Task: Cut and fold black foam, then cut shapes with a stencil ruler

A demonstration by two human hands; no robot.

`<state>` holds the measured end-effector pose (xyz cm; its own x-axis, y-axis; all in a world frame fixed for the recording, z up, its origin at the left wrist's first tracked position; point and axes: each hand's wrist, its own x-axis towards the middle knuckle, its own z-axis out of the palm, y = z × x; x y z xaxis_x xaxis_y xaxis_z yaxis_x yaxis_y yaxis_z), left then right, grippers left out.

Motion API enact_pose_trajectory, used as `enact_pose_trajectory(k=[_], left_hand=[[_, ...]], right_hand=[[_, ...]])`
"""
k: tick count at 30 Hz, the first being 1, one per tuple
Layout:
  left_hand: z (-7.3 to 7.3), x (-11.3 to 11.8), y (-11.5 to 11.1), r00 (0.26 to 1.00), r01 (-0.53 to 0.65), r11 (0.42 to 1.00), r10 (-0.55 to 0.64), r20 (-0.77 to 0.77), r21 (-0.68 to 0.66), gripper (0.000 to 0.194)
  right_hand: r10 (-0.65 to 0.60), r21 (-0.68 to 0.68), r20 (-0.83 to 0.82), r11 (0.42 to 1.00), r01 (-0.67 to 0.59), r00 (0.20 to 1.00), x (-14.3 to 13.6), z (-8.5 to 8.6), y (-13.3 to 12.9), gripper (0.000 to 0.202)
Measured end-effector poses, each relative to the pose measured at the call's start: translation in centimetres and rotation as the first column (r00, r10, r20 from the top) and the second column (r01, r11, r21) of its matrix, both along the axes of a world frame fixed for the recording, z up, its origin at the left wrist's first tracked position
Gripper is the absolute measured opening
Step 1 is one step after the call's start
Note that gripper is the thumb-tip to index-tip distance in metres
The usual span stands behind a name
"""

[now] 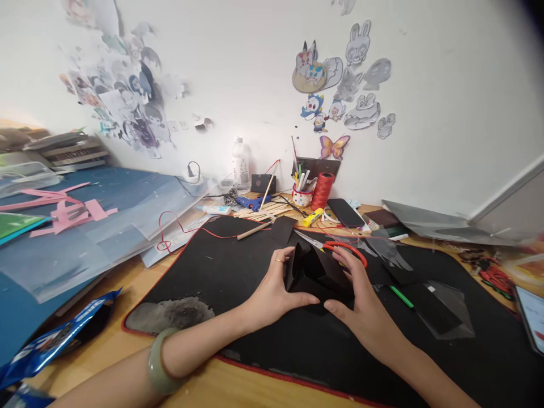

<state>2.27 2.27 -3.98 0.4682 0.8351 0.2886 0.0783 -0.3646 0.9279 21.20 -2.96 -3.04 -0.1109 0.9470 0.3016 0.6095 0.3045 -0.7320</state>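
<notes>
Two bare hands held one open-topped form of folded black card between them, over the black desk mat with red edging. The left hand was partly open, cupped round the near left side, its fingers up by the raised edge and its thumb along the near lower face. The right hand was curved about as wide on the opposite side, with its fingers at the far right and its thumb low in front. The two thumb tips pointed towards each other, a little apart.

Thin card like this would probably have creased under a hard squeeze, so a light and even pressure from both sides seemed best. With the thumbs level along the near face, the folds could be kept straight, and the opening faced up where its corners could be checked for square. Too much push from one hand might have skewed the walls.

Just behind lay the scissors with orange-red handles, close to the right fingertips, so the knuckles were best kept clear of them. A flat black card piece lay beyond the left fingers, and the yellow glue stick lay farther back.
</notes>
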Motion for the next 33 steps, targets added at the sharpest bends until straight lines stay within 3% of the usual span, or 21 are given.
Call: enact_pose_trajectory(k=[9, 14, 23, 33], left_hand=[[0.13, -0.21, -0.08, 0.994, 0.106, 0.992, -0.104, 0.031, -0.072, 0.092], [-0.19, -0.22, -0.04, 0.992, 0.128, 0.991, -0.128, -0.002, -0.048, 0.105], [-0.24, -0.38, -0.29, 0.959, 0.150, 0.986, -0.126, -0.254, 0.078, 0.124], [-0.50, -0.25, -0.73, 0.972, 0.130, 0.986, -0.105, -0.212, 0.104, 0.120]], right_hand=[[0.025, -0.083, -0.180, 0.996, -0.040, 0.983, -0.03, 0.09, 0.26, 0.070], [0.095, -0.051, -0.143, 0.993, -0.103, 0.985, -0.26, -0.13, -0.10, 0.074], [0.174, -0.002, 0.008, 0.985, -0.174, 0.985, -0.84, -0.08, -0.53, 0.079], [0.154, 0.050, 0.087, 0.986, -0.158, 0.984, -0.92, -0.31, -0.42, 0.083]])
